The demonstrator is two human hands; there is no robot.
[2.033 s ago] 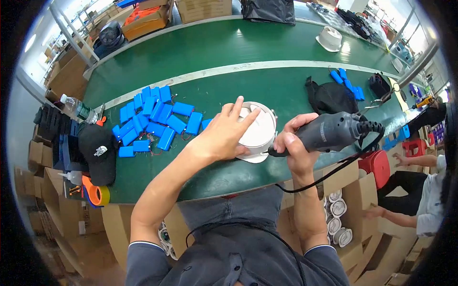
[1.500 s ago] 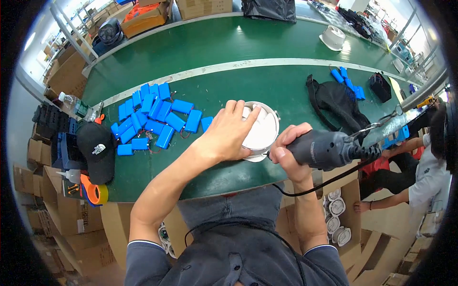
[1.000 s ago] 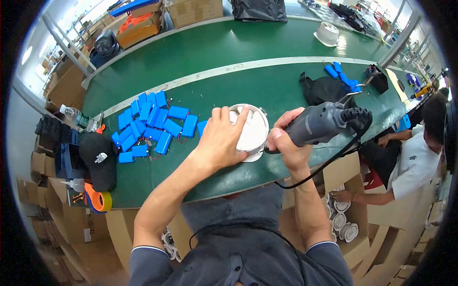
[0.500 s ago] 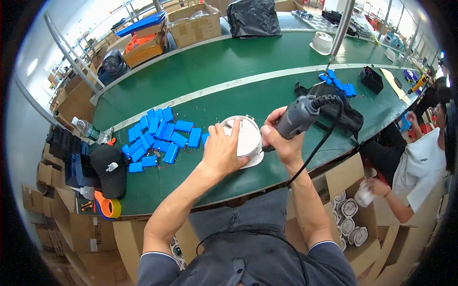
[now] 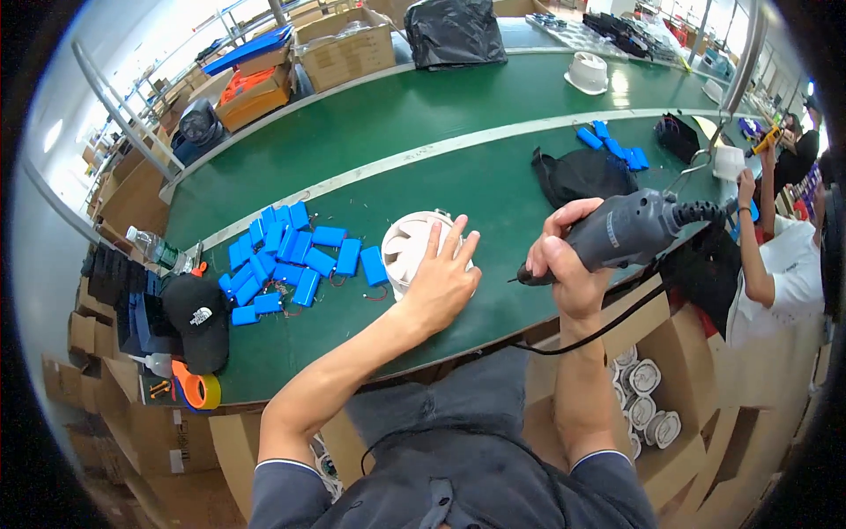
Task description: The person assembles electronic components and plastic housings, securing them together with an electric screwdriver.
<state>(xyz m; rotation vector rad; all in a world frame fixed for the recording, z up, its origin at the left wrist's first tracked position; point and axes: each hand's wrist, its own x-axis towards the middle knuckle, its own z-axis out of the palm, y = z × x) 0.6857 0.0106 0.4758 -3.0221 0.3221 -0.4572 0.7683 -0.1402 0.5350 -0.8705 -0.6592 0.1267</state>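
My left hand [image 5: 441,286] rests with spread fingers on the right side of a round white plastic housing [image 5: 405,247], which shows curved vanes inside. The housing sits on the green bench top. Gripped in my right hand [image 5: 571,273] is a dark grey electric screwdriver [image 5: 624,231]. Its thin tip points left, lifted clear of the housing, and its coiled cord runs off to the right. Blue battery packs [image 5: 300,245] with thin wires lie in a loose heap left of the housing; one pack [image 5: 373,265] is close beside it.
A black cap [image 5: 196,319], bottle [image 5: 159,247] and yellow tape roll [image 5: 204,391] are at the left. A black bag [image 5: 582,179] and more battery packs lie at the right. An open carton [image 5: 683,379] holds white parts. A co-worker [image 5: 775,278] lifts a white part [image 5: 728,164].
My right hand has drawn the screwdriver away from the housing, to the right. My left hand has shifted right across the housing. The co-worker's white part has risen from beside the carton to bench height.
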